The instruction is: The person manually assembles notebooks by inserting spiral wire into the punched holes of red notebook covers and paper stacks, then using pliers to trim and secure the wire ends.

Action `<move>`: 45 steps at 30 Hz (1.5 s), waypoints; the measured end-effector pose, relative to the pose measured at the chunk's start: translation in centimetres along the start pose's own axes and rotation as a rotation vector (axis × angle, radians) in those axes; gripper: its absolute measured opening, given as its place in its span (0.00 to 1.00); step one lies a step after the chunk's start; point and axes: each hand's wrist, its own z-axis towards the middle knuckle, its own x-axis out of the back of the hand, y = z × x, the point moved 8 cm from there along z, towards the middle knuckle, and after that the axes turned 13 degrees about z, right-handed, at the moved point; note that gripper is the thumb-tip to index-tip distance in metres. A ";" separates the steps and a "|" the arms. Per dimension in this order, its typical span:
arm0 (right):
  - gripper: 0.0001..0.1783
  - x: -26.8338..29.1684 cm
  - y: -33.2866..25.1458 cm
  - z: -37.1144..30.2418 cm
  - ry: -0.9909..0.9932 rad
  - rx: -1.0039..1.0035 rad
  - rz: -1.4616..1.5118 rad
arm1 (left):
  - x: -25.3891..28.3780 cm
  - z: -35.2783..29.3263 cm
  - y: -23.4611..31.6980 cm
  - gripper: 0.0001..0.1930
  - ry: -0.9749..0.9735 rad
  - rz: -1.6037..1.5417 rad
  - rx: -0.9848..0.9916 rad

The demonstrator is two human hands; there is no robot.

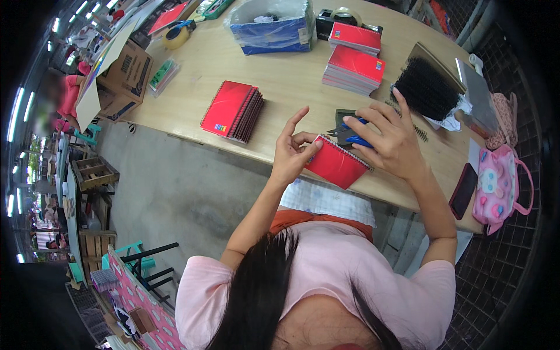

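My left hand [288,156] pinches the upper left corner of a small red spiral-bound notebook [338,166], tilted at the table's front edge. Its wire coil runs along the top edge. My right hand [394,143] is closed on the blue handles of pliers [359,140], with the index finger raised. The plier jaws point left, close to the coil's left end; whether they touch it I cannot tell. Left of my hands stands a stack of red spiral notebooks [229,109]. A dark green piece [344,114] lies just behind the pliers.
Two stacks of red-covered pads [353,71] sit at the back, beside a tape dispenser [324,24] and a plastic-lined blue box [270,32]. Black wire coils [424,87] are heaped at right. A phone [463,191] and pink bag [494,185] lie near the right edge. A cardboard box [124,81] stands left.
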 end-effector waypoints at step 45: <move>0.29 -8.7 1.4 -5.4 0.515 -0.651 1.047 | -3.0 1.3 5.4 0.20 -0.187 0.499 -0.071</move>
